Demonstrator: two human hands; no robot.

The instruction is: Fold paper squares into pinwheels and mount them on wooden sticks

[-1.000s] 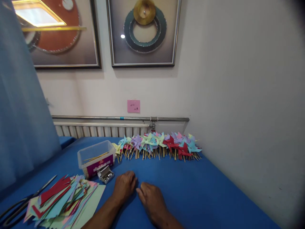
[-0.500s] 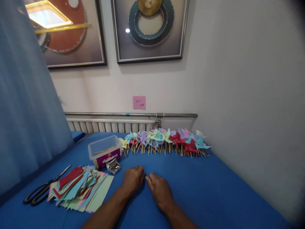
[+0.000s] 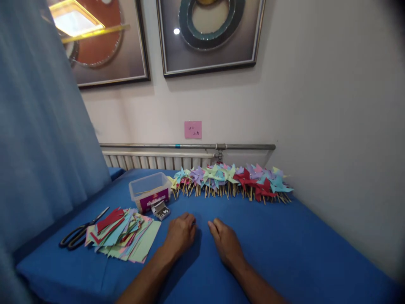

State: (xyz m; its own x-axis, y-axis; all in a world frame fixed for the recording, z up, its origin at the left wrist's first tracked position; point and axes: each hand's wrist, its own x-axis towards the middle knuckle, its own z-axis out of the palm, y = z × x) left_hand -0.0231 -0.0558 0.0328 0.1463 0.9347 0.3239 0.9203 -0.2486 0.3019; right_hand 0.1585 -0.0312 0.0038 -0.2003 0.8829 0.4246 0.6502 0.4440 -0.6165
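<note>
My left hand point(image 3: 182, 231) rests on the blue-covered table with its fingers curled in, and nothing shows in it. Across a small gap lies my right hand point(image 3: 225, 241), also loosely closed, thumb side up, with no object visible in it. Closest to my left hand is a small open box of shiny metal pins point(image 3: 162, 211). A fanned stack of coloured paper pieces point(image 3: 126, 234) lies to its left. Beyond both hands, paper pinwheels point(image 3: 218, 177) on thin wooden sticks lie in a long heap.
Black-handled scissors point(image 3: 80, 232) lie left of the paper. A clear plastic tub point(image 3: 148, 190) holding thin sticks stands behind the pin box. A blue curtain point(image 3: 47, 126) hangs at the left. Behind the table are a radiator pipe point(image 3: 190, 146) and the wall.
My hands have moved apart, widening the gap between them. The view has shifted, so the table things appear farther right and higher. Nothing was picked up.
</note>
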